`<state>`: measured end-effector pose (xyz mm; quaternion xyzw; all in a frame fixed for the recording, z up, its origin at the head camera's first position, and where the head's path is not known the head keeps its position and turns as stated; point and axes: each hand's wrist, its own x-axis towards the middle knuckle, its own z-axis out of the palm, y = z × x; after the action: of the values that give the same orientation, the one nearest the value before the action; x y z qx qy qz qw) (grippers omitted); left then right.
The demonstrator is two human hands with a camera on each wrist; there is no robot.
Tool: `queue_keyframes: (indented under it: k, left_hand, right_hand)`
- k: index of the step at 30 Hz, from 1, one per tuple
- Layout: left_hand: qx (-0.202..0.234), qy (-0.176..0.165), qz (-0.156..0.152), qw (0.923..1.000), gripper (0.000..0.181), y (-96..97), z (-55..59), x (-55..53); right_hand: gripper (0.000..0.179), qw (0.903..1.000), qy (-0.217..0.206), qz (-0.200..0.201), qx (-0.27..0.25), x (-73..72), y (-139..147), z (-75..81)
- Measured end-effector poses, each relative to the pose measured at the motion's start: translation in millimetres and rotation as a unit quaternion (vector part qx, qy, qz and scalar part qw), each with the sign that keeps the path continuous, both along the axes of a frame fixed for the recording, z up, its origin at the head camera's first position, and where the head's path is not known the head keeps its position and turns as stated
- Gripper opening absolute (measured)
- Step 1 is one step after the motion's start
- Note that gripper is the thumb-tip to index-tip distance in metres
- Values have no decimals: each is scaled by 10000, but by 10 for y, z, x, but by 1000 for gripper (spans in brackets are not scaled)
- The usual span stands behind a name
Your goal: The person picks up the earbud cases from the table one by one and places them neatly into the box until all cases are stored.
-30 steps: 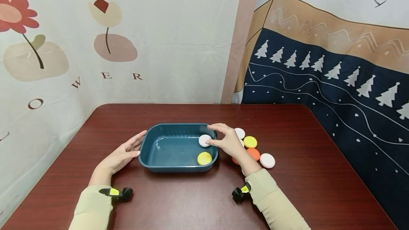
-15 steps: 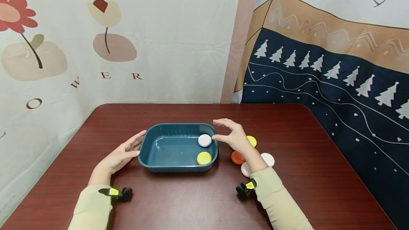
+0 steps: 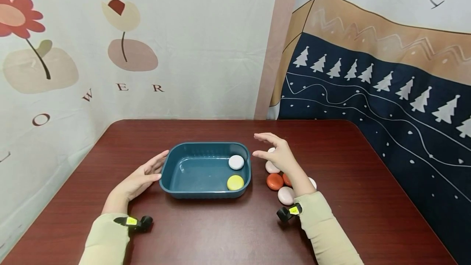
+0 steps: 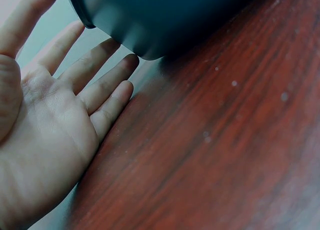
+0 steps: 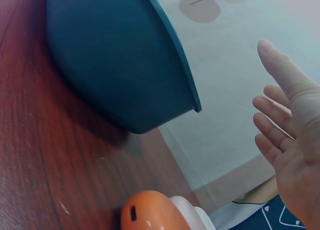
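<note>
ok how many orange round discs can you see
2. One orange round disc lies right of the blue rectangular plastic tray; the other orange disc is just right of it, partly hidden by the right wrist. More may be hidden there.

Rm's bright & pretty even; soft glare on the wood-grain tabletop btwn L hand & R hand, plus a small glint in the teal plastic tray R of L hand. L wrist view's dim, bluish, w/ pale specks R of that hand out of focus. R wrist view: cloth backdrop washed out above R hand, tray's wall dark.
</note>
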<state>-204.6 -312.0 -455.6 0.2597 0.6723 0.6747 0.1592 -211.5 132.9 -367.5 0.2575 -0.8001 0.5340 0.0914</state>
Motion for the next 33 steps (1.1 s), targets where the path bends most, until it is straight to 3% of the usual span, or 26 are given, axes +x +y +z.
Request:
queue_keyframes:
  k: [8,14,22,24,29,33]
  left_hand:
    - [16,-126,38,9999,69,-12,-29,-10]
    - [38,-138,48,9999,69,-10,-27,-9]
    - [44,-36,-36,10000,68,-8,-23,-10]
    - [10,-37,-7,10000,68,-11,-28,-12]
    - [-82,-88,93,9999,68,-22,-43,-21]
    - [-105,-147,169,9997,69,-19,-45,-22]
  right_hand:
    - [50,9997,-148,-8,-169,-173,154,-188]
    - [49,9995,-258,-119,-151,-72,187,-27]
    - [50,9988,-378,-298,-61,-92,270,-42]
    - [49,9989,-325,-321,-64,-111,286,-75]
    - [49,9988,-194,-437,-93,-288,376,-333]
    - [50,9981,-290,-538,-84,-382,447,-471]
